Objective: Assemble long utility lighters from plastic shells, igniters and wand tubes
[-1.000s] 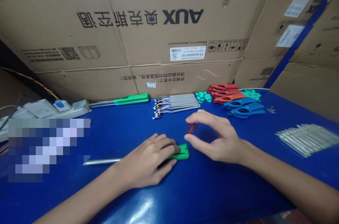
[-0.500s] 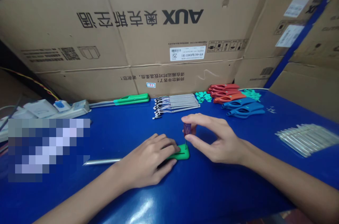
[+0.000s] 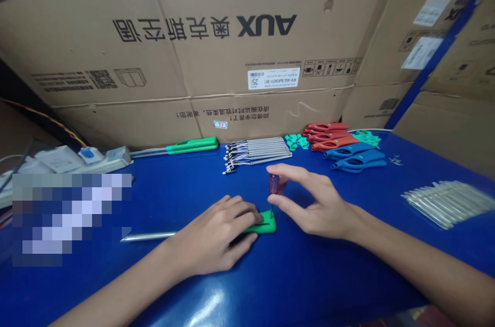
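tabletop (image 3: 309, 275), glossy blue, under green handle (image 3: 267, 225); cartons (image 3: 232, 59) behind

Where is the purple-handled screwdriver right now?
The screwdriver stands upright mid-table in the head view, pinched by the right hand, its tip on the green handle under the left hand, nearer than the row of metal tubes.

Light is even and fairly bright, from overhead. White glare streaks the blue table (image 3: 216, 301) near the front edge. Wide-lens bending warps the corners; a pixelated block masks the left.
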Motion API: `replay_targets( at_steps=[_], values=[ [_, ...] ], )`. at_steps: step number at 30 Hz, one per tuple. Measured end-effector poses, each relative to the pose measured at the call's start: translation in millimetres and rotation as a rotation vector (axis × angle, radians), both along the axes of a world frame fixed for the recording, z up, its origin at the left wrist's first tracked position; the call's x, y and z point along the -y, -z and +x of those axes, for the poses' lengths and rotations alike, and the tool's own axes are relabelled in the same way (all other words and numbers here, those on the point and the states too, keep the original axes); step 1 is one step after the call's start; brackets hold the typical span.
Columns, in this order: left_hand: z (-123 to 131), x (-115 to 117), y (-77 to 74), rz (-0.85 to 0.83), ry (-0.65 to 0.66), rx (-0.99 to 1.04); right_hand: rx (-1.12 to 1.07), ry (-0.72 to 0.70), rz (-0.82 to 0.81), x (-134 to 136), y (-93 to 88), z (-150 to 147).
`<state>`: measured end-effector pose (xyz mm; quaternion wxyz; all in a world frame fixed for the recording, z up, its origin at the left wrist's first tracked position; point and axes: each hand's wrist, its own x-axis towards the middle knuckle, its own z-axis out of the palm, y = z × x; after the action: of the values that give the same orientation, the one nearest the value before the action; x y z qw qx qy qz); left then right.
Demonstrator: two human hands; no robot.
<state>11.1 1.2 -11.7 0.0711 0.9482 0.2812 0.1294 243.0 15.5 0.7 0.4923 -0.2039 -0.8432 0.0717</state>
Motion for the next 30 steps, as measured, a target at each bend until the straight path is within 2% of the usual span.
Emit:
replay_targets(
  at_steps=[4,8,10,15,20,25,30],
  values=[
    [-1.2,-0.4,-3.6,-0.028,-0.009,-0.023,-0.105,0.043,0.021,0.2,-0.8,2.2],
    [-2.8,-1.9,-8.6,-0.003,-0.017,-0.111,-0.286,0.163,-0.005,-9.0,-1.2,10.4],
    [-5.6,-3.5,-11.1,0.019,-0.019,-0.148,-0.281,0.226,0.016,-16.3,-0.4,15.4],
    [-18.8,-8.1,-17.9,0.037,-0.059,-0.150,-0.061,0.285,0.049,-28.9,3.6,24.0],
    [-27.5,-11.0,-29.7,-0.008,-0.238,-0.194,0.156,0.282,-0.145,-31.6,8.0,26.2],
    [-34.6,-11.9,-40.6,-0.116,-0.259,-0.296,0.413,0.316,-0.354,-33.2,13.5,23.4],
    [-42.6,-14.1,-42.5,-0.149,-0.321,-0.304,0.594,0.286,-0.421,-33.7,19.4,20.7]
  ],
)
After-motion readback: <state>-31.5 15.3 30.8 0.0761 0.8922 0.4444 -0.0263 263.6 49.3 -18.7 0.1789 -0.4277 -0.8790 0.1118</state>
